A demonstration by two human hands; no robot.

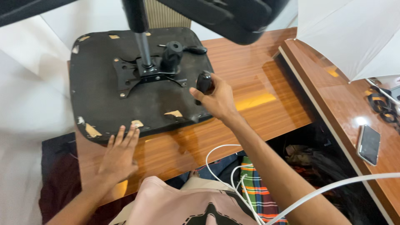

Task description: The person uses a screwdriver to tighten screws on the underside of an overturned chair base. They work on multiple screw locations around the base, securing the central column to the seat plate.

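The left hand [118,157] is laid flat, palm down, with fingers stretched forward and the forearm drawn in from the lower left, while the right hand [216,98] is closed in a fist, its bare arm extended forward.

One upturned black chair seat [125,100], one metal mounting plate [137,75], two black knobs [171,52], one phone [369,144], two white cables [225,166]
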